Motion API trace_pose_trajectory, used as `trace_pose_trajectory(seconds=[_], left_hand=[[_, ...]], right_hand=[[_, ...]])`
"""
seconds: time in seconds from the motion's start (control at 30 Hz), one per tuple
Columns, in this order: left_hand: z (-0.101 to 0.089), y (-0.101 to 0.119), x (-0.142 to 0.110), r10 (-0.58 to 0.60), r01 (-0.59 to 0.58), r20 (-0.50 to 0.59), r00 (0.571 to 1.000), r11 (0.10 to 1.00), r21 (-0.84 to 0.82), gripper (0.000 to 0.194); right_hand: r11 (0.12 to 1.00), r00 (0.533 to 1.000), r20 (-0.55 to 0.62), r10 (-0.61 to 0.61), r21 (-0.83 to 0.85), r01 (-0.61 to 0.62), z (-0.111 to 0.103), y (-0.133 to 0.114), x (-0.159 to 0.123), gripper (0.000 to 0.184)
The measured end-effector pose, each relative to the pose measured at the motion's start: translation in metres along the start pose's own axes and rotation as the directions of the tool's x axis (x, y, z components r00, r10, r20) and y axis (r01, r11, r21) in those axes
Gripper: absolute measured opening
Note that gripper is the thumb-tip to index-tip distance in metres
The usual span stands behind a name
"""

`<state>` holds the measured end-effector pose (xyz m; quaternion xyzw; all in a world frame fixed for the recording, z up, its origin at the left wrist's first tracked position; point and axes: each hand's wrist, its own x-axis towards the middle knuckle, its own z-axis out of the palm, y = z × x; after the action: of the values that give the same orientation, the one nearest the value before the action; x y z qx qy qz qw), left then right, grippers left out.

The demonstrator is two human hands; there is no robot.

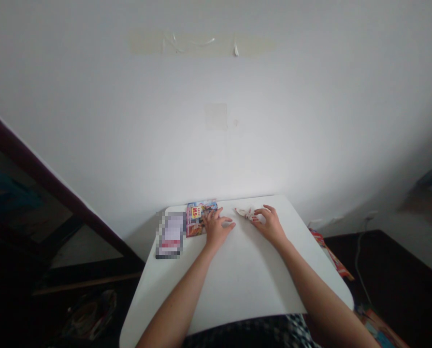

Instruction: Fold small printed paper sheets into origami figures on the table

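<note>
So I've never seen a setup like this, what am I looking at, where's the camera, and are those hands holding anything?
There's no robot here, just one person's bare hands. The single picture comes from a camera worn on their head, looking forward and down past their forearms to a white table against a pale wall.

On the table's left side is a pixelated, phone-like item. Right beside it lies a colorful printed sheet or booklet, with the left hand spread over its right part. The right hand is at a small white-and-red crumpled piece; I can't tell whether it's gripped or only touched.
</note>
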<state>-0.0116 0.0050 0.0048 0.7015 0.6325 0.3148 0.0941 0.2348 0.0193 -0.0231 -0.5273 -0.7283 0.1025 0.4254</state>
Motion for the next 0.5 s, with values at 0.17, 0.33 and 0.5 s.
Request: trace_pose_trajectory(seconds=[0.17, 0.33, 0.5], left_hand=[[0.0011, 0.0006, -0.0009, 0.006, -0.006, 0.015, 1.0, 1.0, 0.011, 0.009], [0.0014, -0.0001, -0.0018, 0.0, 0.0, 0.029, 1.0, 1.0, -0.005, 0.009], [0.0005, 0.0001, -0.0021, -0.005, 0.006, 0.037, 0.999, 0.999, -0.033, 0.009]], right_hand=[[1.0, 1.0, -0.003, 0.012, -0.004, -0.012, 0.0057, -0.0016, 0.001, 0.015], [0.999, 1.0, 0.004, 0.009, -0.033, -0.008, 0.0054, -0.0031, 0.002, 0.012], [0.998, 0.999, -0.041, 0.023, -0.055, -0.025, -0.0011, -0.0019, 0.0035, 0.012]])
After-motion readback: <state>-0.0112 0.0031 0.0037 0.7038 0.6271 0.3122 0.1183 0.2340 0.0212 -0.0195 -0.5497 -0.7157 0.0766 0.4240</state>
